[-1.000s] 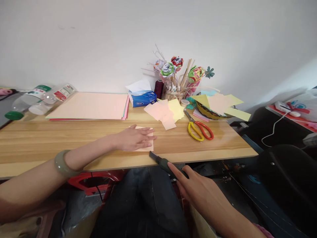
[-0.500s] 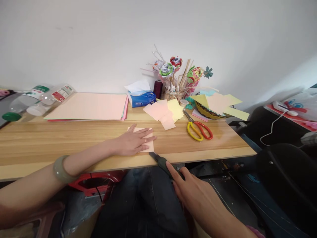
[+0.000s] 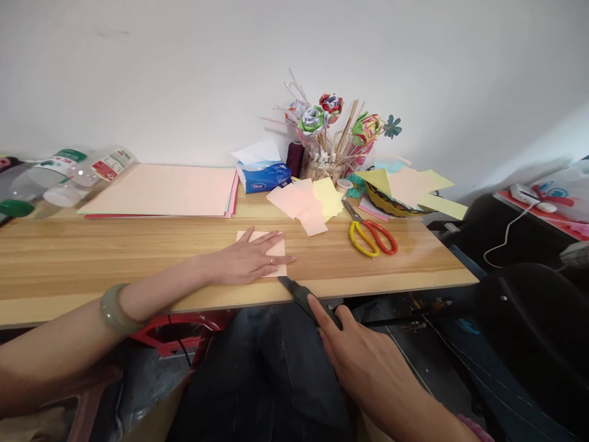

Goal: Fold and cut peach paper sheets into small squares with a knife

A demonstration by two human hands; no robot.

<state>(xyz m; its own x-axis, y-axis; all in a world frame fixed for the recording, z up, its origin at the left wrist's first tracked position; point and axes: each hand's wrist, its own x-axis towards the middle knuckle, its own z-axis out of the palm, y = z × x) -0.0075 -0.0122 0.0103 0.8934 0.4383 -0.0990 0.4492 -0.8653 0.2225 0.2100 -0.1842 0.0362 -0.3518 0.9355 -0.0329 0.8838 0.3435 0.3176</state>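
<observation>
My left hand [image 3: 251, 258] lies flat with fingers spread over a pale pink sheet of paper [image 3: 280, 248] on the wooden table [image 3: 193, 230]. Much of the sheet is hidden beneath the palm. In my right hand [image 3: 352, 341] is a dark utility knife [image 3: 302, 296], the index finger stretched along its handle. Its blade tip meets the sheet's near right corner, close to the table's front edge; whether it touches the paper I cannot tell.
Scissors [image 3: 372, 238] with yellow and red handles lie right of loose pink and yellow paper pieces [image 3: 310, 215]. Behind are a paper stack [image 3: 161, 190], a blue tissue pack [image 3: 264, 178], paper flowers [image 3: 313, 120] and a basket [image 3: 391, 205] of paper. Plastic bottles [image 3: 69, 190] lie at left.
The view has tilted slightly, so the table items appear a little higher. Both hands keep nearly the same place, the left on the paper and the right around the utility knife.
</observation>
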